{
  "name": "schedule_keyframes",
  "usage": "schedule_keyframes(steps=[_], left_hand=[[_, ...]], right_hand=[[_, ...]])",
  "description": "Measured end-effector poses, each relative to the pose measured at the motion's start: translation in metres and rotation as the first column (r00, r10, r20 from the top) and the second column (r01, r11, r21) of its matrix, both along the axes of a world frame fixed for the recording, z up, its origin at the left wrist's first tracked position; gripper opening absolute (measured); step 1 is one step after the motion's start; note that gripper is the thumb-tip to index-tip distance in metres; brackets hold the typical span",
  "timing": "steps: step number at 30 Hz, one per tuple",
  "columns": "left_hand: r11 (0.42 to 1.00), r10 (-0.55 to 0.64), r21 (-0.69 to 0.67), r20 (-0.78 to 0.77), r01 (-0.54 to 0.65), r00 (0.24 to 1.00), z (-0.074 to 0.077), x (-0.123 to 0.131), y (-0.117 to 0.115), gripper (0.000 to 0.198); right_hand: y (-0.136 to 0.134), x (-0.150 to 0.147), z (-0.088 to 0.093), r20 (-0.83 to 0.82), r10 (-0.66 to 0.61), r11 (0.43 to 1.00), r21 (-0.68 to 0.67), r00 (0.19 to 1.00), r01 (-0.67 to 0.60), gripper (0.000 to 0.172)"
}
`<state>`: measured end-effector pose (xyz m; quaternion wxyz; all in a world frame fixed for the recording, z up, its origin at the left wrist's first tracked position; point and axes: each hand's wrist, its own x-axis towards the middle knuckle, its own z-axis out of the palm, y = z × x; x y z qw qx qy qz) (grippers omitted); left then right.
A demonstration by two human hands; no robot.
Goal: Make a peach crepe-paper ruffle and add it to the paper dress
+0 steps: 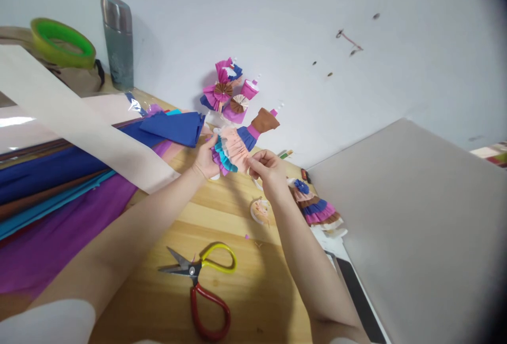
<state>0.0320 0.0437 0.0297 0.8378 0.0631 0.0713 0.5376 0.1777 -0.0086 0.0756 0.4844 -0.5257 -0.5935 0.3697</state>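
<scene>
A small crepe-paper dress doll [236,146] is raised above the table, tilted to the right. Its top is brown with a pink waist, and the skirt has blue, peach, turquoise and purple ruffles. My left hand [206,158] grips it from the lower left, fingers partly hidden behind the skirt. With thumb and forefinger, my right hand [270,168] pinches the edge of the peach ruffle. Below lie scissors [193,270] with one yellow and one red handle, blades apart. More paper dress dolls [233,95] stand behind by the wall.
Folded crepe-paper sheets [59,196] and a long pale strip [91,122] cover the left side. A tape roll [63,43] and a tumbler [118,43] stand at back left. Near my right arm are a round holder of scraps [260,210], another paper dress [317,206] and a grey panel [412,228].
</scene>
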Motion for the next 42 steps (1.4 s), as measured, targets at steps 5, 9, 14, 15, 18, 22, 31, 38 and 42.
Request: schedule_keyframes(steps=[5, 9, 14, 15, 18, 22, 31, 38, 42], left_hand=[[0.999, 0.013, 0.042, 0.008, -0.013, 1.000, -0.001, -0.001, 0.000, 0.054], [0.999, 0.022, 0.043, 0.016, -0.023, 1.000, -0.003, 0.000, 0.003, 0.056], [0.999, 0.027, 0.041, 0.009, -0.027, 1.000, -0.004, 0.001, 0.004, 0.058], [0.999, 0.024, 0.037, 0.002, -0.024, 1.000, -0.004, 0.001, 0.004, 0.058], [0.999, 0.024, 0.030, -0.014, -0.023, 1.000, -0.001, 0.000, 0.003, 0.057], [0.999, 0.033, 0.043, 0.002, -0.033, 0.999, -0.002, 0.000, 0.004, 0.058], [0.997, 0.063, 0.050, -0.002, -0.063, 0.998, -0.008, 0.001, 0.008, 0.055], [0.998, 0.060, 0.016, -0.016, -0.060, 0.998, -0.002, -0.001, 0.004, 0.053], [0.998, 0.062, 0.024, 0.000, -0.062, 0.998, -0.003, -0.001, 0.004, 0.053]], right_hand=[[0.010, 0.000, -0.002, 0.027, -0.034, 0.999, 0.036, 0.999, 0.033, 0.031], [0.014, 0.001, -0.004, 0.057, -0.041, 0.997, 0.069, 0.998, 0.037, 0.030], [0.015, 0.001, -0.008, 0.092, -0.071, 0.992, 0.110, 0.993, 0.061, 0.023], [0.015, 0.001, -0.008, 0.099, -0.075, 0.991, 0.117, 0.992, 0.063, 0.022], [0.015, 0.001, -0.009, 0.116, -0.082, 0.988, 0.139, 0.990, 0.066, 0.019], [0.018, 0.001, -0.011, 0.128, -0.074, 0.986, 0.158, 0.989, 0.053, 0.018], [0.022, 0.000, -0.015, 0.053, -0.043, 0.995, 0.093, 0.998, 0.038, 0.024], [0.021, 0.003, -0.020, -0.040, -0.064, 0.998, 0.015, 0.997, 0.065, 0.035], [0.020, 0.006, -0.020, -0.054, -0.103, 0.993, 0.050, 0.993, 0.106, 0.029]])
